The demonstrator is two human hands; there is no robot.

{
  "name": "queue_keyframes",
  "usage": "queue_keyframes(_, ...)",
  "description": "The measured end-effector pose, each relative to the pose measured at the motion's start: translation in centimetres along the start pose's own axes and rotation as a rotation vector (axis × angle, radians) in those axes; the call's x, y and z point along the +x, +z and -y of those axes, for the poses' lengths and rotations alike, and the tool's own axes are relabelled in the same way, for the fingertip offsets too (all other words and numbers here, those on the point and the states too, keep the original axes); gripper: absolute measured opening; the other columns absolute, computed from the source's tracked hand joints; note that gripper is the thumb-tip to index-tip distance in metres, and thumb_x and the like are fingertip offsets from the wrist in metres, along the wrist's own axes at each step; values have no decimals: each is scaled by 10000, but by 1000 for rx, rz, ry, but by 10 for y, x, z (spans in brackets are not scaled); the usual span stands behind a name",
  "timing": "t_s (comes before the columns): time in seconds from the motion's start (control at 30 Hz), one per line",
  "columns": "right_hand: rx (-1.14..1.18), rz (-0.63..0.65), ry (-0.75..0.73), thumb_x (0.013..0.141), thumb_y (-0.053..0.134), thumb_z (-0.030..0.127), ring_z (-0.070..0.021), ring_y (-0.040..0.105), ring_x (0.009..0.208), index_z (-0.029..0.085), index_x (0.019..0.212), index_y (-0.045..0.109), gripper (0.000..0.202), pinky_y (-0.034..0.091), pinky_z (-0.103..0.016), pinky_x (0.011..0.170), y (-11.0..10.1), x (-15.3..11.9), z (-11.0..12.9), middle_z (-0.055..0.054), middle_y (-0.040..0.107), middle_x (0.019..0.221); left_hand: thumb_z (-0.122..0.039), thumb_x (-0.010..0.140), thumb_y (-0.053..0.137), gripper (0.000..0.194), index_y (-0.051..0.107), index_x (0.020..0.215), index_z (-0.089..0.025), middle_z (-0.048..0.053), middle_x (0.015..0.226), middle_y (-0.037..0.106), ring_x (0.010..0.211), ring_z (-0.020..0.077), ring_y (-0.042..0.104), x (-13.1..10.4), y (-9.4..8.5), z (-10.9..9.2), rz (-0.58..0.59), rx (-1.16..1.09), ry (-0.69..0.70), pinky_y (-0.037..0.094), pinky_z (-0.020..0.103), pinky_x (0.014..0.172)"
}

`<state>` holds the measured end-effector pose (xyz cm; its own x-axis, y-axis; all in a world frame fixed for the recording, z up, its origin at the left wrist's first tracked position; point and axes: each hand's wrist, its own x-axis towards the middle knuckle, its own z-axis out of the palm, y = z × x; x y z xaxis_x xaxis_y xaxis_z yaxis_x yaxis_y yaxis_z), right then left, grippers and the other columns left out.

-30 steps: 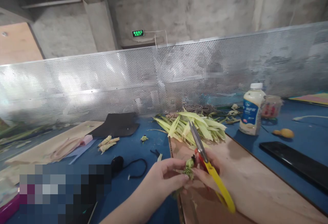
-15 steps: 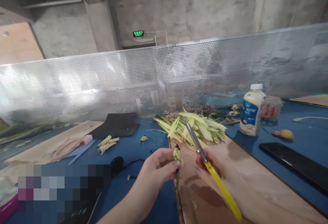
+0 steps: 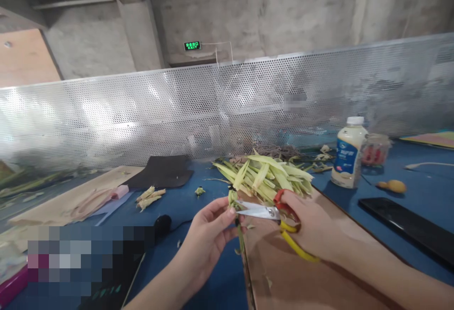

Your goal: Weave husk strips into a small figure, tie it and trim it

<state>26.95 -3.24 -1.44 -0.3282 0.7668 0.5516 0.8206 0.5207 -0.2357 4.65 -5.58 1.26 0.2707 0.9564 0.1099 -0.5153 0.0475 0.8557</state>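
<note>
Between the thumb and fingers of my left hand (image 3: pixel 211 229) is a small bundle of green plant strips (image 3: pixel 232 197), with black thread around it and a thin stalk hanging below. My right hand (image 3: pixel 315 222) is closed around the scissors (image 3: pixel 260 210), which have red and yellow handles. Their blades point left and reach the bundle beside my left fingertips; whether they touch it I cannot tell. Just behind both hands lies a pile of pale green husk-like strips (image 3: pixel 269 175) on a brown board (image 3: pixel 280 272).
To the right stand a milk bottle (image 3: pixel 347 154) and a clear jar (image 3: pixel 376 150), near a black phone (image 3: pixel 407 229). Left are a black thread ball (image 3: pixel 162 227), several pale husk pieces (image 3: pixel 151 197) and a black sheet (image 3: pixel 163 172). A perforated metal screen (image 3: pixel 198 116) stands behind.
The scissors have swung from pointing up and away to pointing left at the bundle, and my right hand now has its fingers at the handles. My left hand has shifted slightly left with the bundle.
</note>
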Motion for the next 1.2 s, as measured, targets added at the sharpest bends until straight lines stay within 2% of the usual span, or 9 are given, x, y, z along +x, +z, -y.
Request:
queue_keyframes(0.13, -36, -12, -5, 698, 497, 204, -179, 514, 672, 204, 848, 435, 162, 355, -262, 576, 7, 0, -5, -28, 565, 764, -132, 711, 678, 148, 658, 855, -103, 32, 743, 612, 658, 92, 561, 1, -2, -2, -35, -24, 17, 503, 226, 632)
queue_keyframes(0.27, 22, -25, 19, 703, 493, 179, -180, 528, 704, 195, 867, 438, 174, 371, -268, 612, 8, 1, -4, -40, 577, 795, -145, 707, 686, 175, 665, 876, -110, 25, 743, 613, 656, 85, 562, 2, -3, -1, -5, -34, 22, 498, 215, 636)
queue_keyframes(0.53, -18, 15, -6, 709, 493, 177, -178, 502, 698, 192, 827, 428, 135, 357, -270, 611, 5, 1, -3, -37, 555, 787, -140, 678, 708, 208, 678, 884, -129, 23, 742, 631, 643, 85, 571, 1, -1, -1, 4, -20, 5, 482, 205, 619)
queue_keyframes(1.0, -92, -41, -13, 705, 519, 208, -172, 493, 658, 204, 830, 421, 159, 356, -266, 582, 8, 0, -6, -20, 547, 777, -148, 664, 720, 218, 660, 874, -148, 6, 723, 590, 640, 88, 564, -2, -3, 4, -14, 51, -13, 444, 197, 577)
queue_keyframes(1.2, -151, -127, -64, 694, 530, 222, -177, 521, 668, 203, 805, 430, 150, 359, -261, 554, 8, 2, -7, -19, 555, 769, -152, 666, 722, 211, 642, 861, -156, 4, 740, 588, 648, 92, 570, -2, -2, 5, 8, 7, -27, 466, 211, 594)
